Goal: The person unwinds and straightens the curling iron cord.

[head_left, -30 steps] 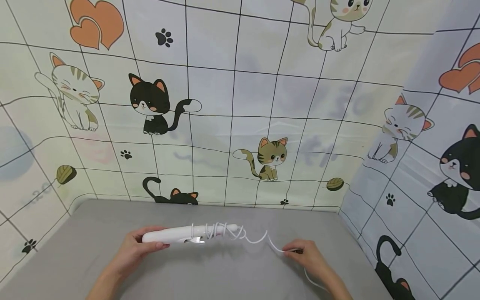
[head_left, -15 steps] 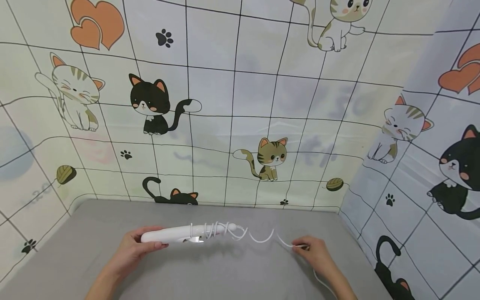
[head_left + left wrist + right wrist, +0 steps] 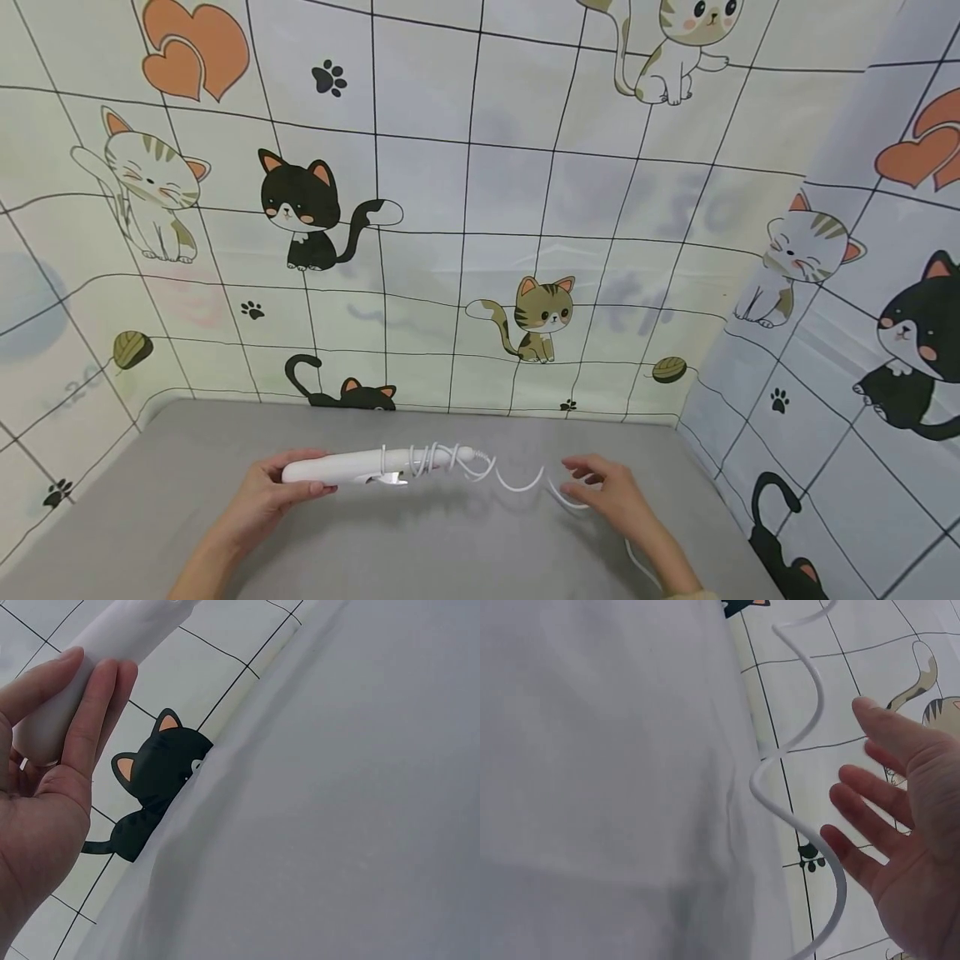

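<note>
So, the left hand (image 3: 258, 492) grips what seems a curling iron (image 3: 341, 467). Right of it, the right hand (image 3: 613, 493) hovers, unclasped, near its white cord (image 3: 841, 891).

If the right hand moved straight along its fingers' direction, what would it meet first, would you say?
Probably the white cord looping in front of the right hand, though their exact depths are unclear.

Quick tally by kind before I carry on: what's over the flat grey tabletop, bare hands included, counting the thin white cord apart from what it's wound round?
Bare hands: 2 (left hand, right hand)
White, rod-shaped, plastic-looking appliance: 1
Thin, white, loosely coiled cord: 1
Total: 4
</note>
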The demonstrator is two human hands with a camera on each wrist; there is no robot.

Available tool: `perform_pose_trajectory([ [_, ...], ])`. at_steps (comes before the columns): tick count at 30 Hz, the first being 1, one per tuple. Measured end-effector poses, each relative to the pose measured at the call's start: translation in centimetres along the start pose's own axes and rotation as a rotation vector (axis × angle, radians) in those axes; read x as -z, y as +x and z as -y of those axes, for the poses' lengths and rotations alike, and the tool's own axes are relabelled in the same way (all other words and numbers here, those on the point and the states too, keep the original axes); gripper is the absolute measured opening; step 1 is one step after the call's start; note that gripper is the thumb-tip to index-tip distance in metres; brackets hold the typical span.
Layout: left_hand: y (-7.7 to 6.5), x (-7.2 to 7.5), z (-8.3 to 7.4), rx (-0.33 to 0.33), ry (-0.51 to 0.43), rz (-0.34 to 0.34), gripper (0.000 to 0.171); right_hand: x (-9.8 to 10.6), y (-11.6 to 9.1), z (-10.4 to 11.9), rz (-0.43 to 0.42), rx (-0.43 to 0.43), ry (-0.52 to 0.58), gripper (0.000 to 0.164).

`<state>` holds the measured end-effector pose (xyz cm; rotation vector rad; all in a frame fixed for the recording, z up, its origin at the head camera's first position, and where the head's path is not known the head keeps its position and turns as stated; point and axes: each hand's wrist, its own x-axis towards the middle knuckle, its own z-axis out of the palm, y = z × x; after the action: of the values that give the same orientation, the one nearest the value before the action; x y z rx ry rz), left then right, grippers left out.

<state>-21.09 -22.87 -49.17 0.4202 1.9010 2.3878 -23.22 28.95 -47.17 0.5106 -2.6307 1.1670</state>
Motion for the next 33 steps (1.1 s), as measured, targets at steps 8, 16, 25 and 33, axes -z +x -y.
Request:
perform_pose_trajectory([
  [8, 0.0, 0.0, 0.0, -0.001, -0.008, 0.008, 0.041, -1.6, 1.1, 0.9, -0.009, 0.205, -0.003, 0.065],
  [16, -0.1, 0.1, 0.2, -0.007, -0.016, 0.024, 0.042, -3.4, 1.6, 0.4, 0.084, 0.290, -0.019, 0.041],
  [25, 0.0, 0.2, 0.2, -0.008, -0.019, 0.016, 0.042, -3.4, 1.1, 0.6, 0.173, 0.166, 0.011, 0.023],
  [33, -0.2, 0.5, 0.5, -0.036, -0.023, 0.034, 0.042, -3.3, 0.8, -0.1, 0.165, 0.159, 0.057, 0.009],
])
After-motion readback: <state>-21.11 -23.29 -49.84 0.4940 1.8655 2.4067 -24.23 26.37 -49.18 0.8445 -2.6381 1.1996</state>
